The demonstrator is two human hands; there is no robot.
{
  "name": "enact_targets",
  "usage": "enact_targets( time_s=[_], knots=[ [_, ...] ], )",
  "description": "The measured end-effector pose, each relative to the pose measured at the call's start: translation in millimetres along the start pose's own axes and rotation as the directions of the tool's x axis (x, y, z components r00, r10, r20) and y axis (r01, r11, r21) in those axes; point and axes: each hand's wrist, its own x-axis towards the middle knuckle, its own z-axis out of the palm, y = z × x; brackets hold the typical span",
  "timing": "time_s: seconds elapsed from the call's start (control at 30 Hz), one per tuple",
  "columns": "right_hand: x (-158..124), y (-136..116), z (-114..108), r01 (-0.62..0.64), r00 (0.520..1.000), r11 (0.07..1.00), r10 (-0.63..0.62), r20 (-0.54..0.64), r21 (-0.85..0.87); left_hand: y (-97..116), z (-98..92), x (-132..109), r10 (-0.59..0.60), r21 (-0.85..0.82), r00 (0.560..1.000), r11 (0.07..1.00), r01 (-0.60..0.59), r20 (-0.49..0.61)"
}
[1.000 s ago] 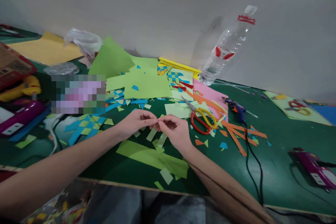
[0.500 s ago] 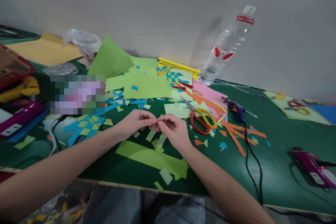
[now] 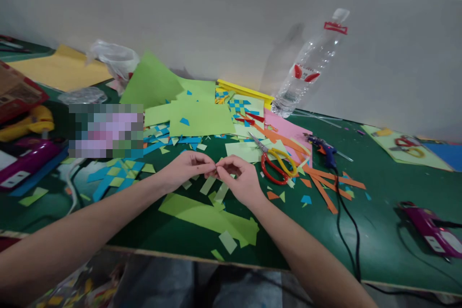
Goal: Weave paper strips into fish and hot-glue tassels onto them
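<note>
My left hand (image 3: 186,168) and my right hand (image 3: 240,178) meet fingertip to fingertip over the green table (image 3: 378,211). Both pinch the top ends of pale green paper strips (image 3: 213,187) that hang down from the fingers. Under the hands lies a long green paper piece (image 3: 209,216) with small pale offcuts around it. Red and yellow scissors (image 3: 276,161) lie just right of my right hand. A blue and green woven paper mat (image 3: 115,175) lies left of my left forearm.
Green sheets (image 3: 197,115) are piled behind the hands. A clear plastic bottle (image 3: 310,70) leans on the white wall. A blue glue gun (image 3: 325,149) with a black cord, orange strips (image 3: 325,185) and a purple device (image 3: 429,231) lie right.
Both hands stay pinched together on the strips. The right hand's fingers have shifted slightly; nothing else has moved.
</note>
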Motion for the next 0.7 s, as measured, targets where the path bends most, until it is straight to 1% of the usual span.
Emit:
enact_targets(
  time_s=[0.13,0.2,0.23,0.27,0.3,0.37,0.4,0.43,0.5,0.53,0.6,0.7],
  knots=[
    [2.4,-0.7,-4.9,0.119,0.993,0.979,-0.121,-0.001,-0.165,-1.3,-1.0,-1.1,0.008,0.002,1.000,1.000,-0.008,0.003],
    [6.0,-0.2,-12.8,0.181,0.981,0.942,-0.195,-0.021,-0.282,-0.8,-1.4,-1.3,0.015,0.003,1.000,1.000,-0.015,-0.007],
    [8.5,0.4,-18.8,0.212,0.970,0.908,-0.240,-0.033,-0.360,-0.3,-1.6,-1.2,0.018,0.001,1.000,1.000,-0.018,-0.012],
    [11.6,1.3,-26.2,0.251,0.956,0.858,-0.294,-0.028,-0.448,0.2,-1.9,-0.9,0.022,-0.001,1.000,1.000,-0.022,-0.018],
    [15.0,2.5,-34.7,0.295,0.935,0.781,-0.354,-0.002,-0.551,0.8,-2.4,-0.6,0.027,-0.004,0.999,1.000,-0.027,-0.023],
    [22.0,5.7,-53.2,0.347,0.888,0.562,-0.455,0.070,-0.751,1.4,-4.0,0.0,0.040,-0.007,0.999,0.999,-0.040,-0.029],
    [25.2,7.6,-62.1,0.346,0.882,0.469,-0.457,0.111,-0.813,1.5,-5.2,0.3,0.047,-0.003,0.998,0.999,-0.047,-0.034],
    [28.0,9.6,-70.0,0.330,0.885,0.402,-0.447,0.132,-0.854,1.4,-6.4,0.6,0.053,0.007,0.998,0.999,-0.053,-0.040],
    [31.8,13.3,-81.1,0.283,0.902,0.314,-0.409,0.139,-0.906,1.3,-8.8,1.1,0.061,0.043,0.996,0.997,-0.058,-0.060],
    [32.7,14.9,-84.0,0.262,0.912,0.285,-0.385,0.140,-0.922,1.5,-9.7,1.3,0.063,0.065,0.995,0.996,-0.058,-0.072],
    [32.8,16.7,-84.6,0.245,0.925,0.255,-0.350,0.147,-0.935,3.0,-10.9,1.8,0.062,0.112,0.994,0.992,-0.052,-0.085],
    [30.0,16.2,-77.6,0.265,0.924,0.257,-0.342,0.169,-0.929,6.6,-11.6,2.3,0.053,0.209,0.996,0.977,-0.036,-0.073]
  ],
)
